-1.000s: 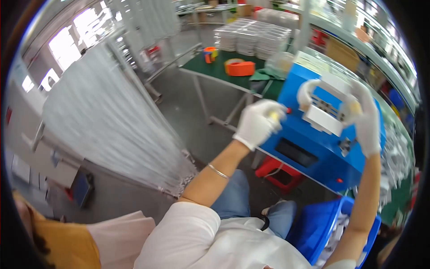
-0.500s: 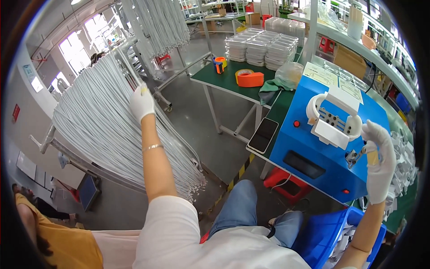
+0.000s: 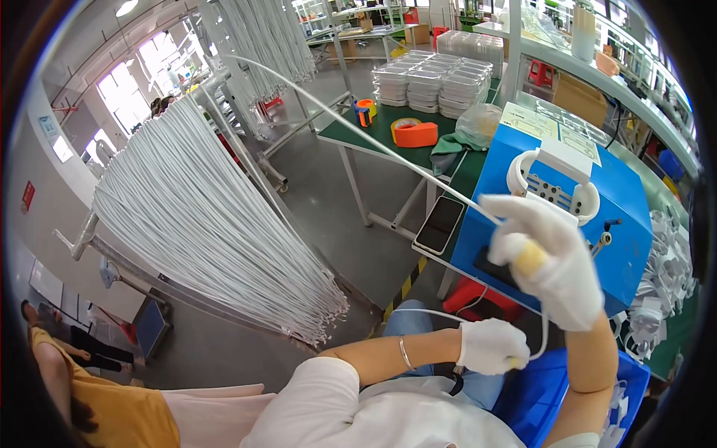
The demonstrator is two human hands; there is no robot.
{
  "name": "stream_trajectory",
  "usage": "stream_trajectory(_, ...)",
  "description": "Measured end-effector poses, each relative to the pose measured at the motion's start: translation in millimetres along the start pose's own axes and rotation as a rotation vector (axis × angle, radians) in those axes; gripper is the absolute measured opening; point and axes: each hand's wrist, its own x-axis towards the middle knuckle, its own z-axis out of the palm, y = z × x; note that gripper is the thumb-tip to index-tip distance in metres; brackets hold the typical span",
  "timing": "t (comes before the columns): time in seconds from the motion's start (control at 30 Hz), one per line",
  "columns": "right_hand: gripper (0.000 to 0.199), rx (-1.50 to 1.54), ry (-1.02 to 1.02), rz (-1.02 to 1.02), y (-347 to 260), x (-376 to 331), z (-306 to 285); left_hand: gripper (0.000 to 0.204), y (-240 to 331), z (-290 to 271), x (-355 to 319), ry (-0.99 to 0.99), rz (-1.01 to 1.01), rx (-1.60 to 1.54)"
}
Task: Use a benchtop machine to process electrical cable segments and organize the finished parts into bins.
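Note:
A long white cable (image 3: 358, 134) runs from the upper left across the view into my right hand (image 3: 549, 257), whose gloved fingers are closed around it in front of the blue machine (image 3: 624, 194). Below the right hand, the cable bends round into my left hand (image 3: 493, 347), a closed gloved fist over my lap. A thin stretch of cable comes out on the fist's other side, over my knee. On top of the machine sits a white curved holder (image 3: 523, 175) with a metal plate in its middle, partly hidden by my right hand.
A rack hung with many white cables (image 3: 216, 216) stands at the left. A green table (image 3: 347, 131) carries tape rolls (image 3: 417, 134), stacked clear trays (image 3: 429, 75) and a phone (image 3: 438, 224). A blue bin (image 3: 538, 396) stands at lower right. White parts (image 3: 665, 276) lie beside the machine.
My left hand has come from the rack to my lap, bringing a cable with it. My right hand has left the machine's side, moved left and closed on the cable.

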Motion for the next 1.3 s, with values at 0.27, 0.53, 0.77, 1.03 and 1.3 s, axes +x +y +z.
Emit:
stream_trajectory(0.27,0.044,0.046,0.294,-0.107,93.0,-109.6,-113.6,0.021,37.1,-131.9,-22.6,0.834,0.143,-0.680)
stream_trajectory(0.53,0.047,0.924,1.128,-0.144,154.2,-173.8,-150.3,0.035,24.1,-157.1,-124.3,1.168,0.269,-1.130)
stream_trajectory(0.77,0.027,-0.904,1.147,-0.209,122.1,-163.9,-133.0,0.037,12.9,-107.9,-56.8,0.870,-0.027,-0.898)
stream_trajectory(1.03,0.016,-0.160,0.258,0.154,102.6,-95.5,-39.9,0.037,13.8,-74.8,29.2,0.485,-0.212,-0.982)
stream_trajectory(1.3,0.023,-0.415,0.683,-0.017,111.3,-140.6,-91.8,0.025,-37.7,-130.0,-10.5,0.800,-0.223,-0.993)
